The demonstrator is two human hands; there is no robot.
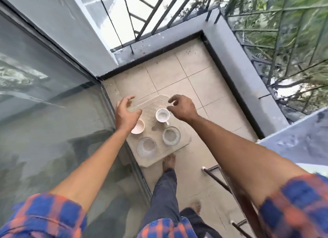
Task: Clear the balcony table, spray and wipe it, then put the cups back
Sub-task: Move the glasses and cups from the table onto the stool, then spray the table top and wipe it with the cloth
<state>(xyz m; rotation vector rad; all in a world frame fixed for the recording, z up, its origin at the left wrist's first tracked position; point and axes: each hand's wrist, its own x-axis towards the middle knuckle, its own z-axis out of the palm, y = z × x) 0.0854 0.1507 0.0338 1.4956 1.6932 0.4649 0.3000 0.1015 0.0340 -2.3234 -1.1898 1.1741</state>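
A small beige balcony table (184,143) stands against the glass door. On it are a white cup with a handle (162,115), a pale pink cup (138,127) partly hidden under my left wrist, and two clear glasses (147,146) (171,136) nearer to me. My left hand (126,113) hovers over the table's left side, fingers spread, holding nothing. My right hand (182,107) hovers just right of the white cup, fingers curled and apart, also holding nothing.
A glass sliding door (53,104) runs along the left. A grey parapet with a metal railing (236,63) bounds the tiled floor (200,88) ahead and to the right. A dark metal frame (218,177) stands at my right. My bare foot (169,161) touches the table's near edge.
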